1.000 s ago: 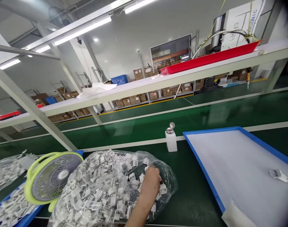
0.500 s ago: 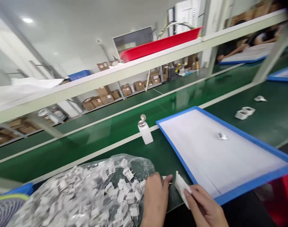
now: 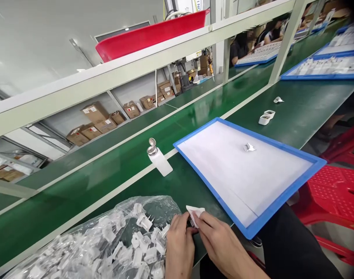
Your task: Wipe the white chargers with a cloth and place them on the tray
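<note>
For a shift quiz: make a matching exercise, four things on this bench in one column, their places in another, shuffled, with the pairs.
Things
1. white bottle
2. small white part
3. white cloth
4. red tray

Places
A. on the upper shelf
B. on the blue-rimmed tray
C. between the left hand and right hand
D. on the green belt beside the blue-rimmed tray

Pairs: 1-D, 2-B, 3-C, 4-A

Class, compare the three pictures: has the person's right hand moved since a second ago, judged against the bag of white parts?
Yes. The right hand, unseen before, now meets the left hand beside the bag, holding a white piece.
</note>
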`<action>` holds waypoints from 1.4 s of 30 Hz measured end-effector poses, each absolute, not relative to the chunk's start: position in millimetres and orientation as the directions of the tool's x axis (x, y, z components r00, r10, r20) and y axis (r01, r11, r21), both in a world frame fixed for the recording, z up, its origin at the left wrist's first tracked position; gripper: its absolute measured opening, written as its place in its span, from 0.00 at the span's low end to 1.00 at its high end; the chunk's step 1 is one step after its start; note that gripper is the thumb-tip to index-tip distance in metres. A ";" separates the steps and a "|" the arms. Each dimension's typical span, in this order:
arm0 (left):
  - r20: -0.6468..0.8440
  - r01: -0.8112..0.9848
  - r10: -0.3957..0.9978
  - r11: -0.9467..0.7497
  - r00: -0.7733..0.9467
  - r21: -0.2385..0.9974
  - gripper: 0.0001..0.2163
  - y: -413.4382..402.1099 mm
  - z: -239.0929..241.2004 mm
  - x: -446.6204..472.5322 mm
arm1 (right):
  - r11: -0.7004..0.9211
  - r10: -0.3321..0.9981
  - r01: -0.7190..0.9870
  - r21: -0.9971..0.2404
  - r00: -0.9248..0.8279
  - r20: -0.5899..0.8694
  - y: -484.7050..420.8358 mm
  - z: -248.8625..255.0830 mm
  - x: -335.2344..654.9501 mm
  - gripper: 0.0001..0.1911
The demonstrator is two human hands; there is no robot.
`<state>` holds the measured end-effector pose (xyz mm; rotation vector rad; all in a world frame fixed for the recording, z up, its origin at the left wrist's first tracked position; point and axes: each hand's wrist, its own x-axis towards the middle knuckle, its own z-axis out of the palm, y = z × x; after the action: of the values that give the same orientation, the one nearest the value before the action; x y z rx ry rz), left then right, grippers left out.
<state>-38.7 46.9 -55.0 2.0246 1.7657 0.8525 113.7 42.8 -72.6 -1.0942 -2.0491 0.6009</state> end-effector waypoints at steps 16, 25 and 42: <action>0.315 0.763 0.928 -0.348 0.198 0.545 0.24 36.5 -72.4 -44.0 | 0.488 0.872 0.599 -0.635 -0.309 0.378 55.7 -73.4 103.5 0.16; 0.430 0.764 0.899 -0.335 0.084 0.551 0.18 33.6 -57.7 -32.9 | 0.563 0.826 0.527 -0.636 -0.385 0.412 27.5 -71.1 113.6 0.20; 0.734 0.619 0.680 -0.574 -0.005 0.536 0.15 -3.2 -11.3 -27.7 | 0.051 0.976 -0.217 -0.975 -0.195 0.095 19.2 -2.4 146.7 0.19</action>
<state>-27.7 -3.2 -11.3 2.1757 1.4220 1.6630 146.7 19.2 -2.4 -0.8926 -1.2276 1.3941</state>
